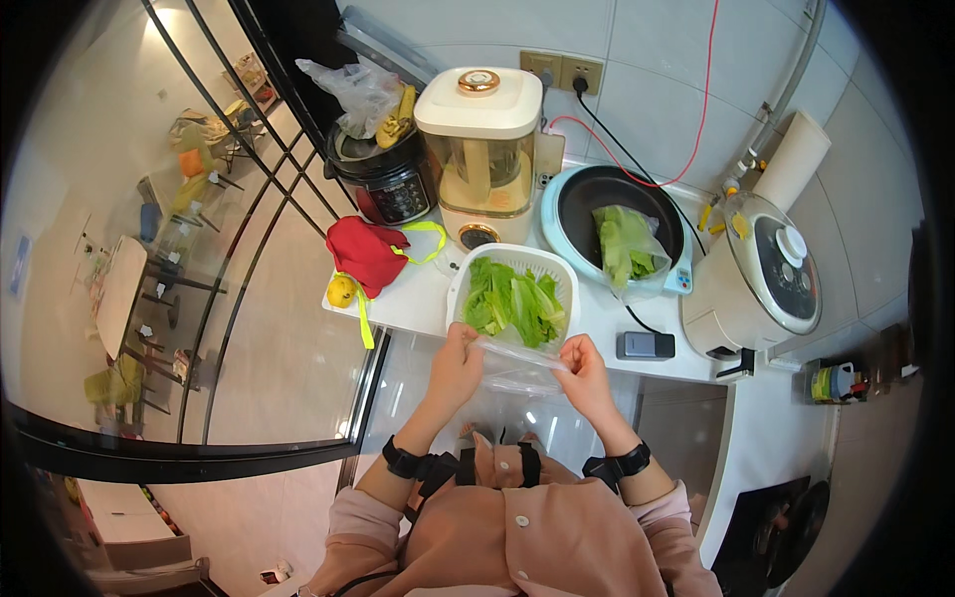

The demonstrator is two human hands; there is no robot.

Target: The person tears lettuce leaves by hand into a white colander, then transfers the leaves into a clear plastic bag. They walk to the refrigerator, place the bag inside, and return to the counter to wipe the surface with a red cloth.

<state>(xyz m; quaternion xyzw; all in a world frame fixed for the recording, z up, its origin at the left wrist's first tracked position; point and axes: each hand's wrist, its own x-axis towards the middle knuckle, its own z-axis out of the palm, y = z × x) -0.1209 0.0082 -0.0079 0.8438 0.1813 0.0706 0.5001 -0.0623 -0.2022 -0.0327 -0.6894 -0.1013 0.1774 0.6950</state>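
Note:
My left hand (457, 367) and my right hand (583, 375) pinch opposite sides of a clear plastic bag (518, 366), stretched between them at the counter's front edge. Just beyond it, green lettuce leaves (513, 298) lie in a white plastic basket (571, 280), whose near rim is partly hidden by the bag and hands. To the right, another clear bag with leafy greens (627, 242) lies in a black frying pan (578, 195) on a light blue electric hot plate (550, 224).
Left of the basket are a red cloth bag (365, 250) with yellow-green straps and a yellow fruit (342, 292). Behind stand a black electric cooker (395, 183) and a cream countertop appliance (477, 104). A grey device (645, 345) and a large cream appliance (727, 298) stand at right.

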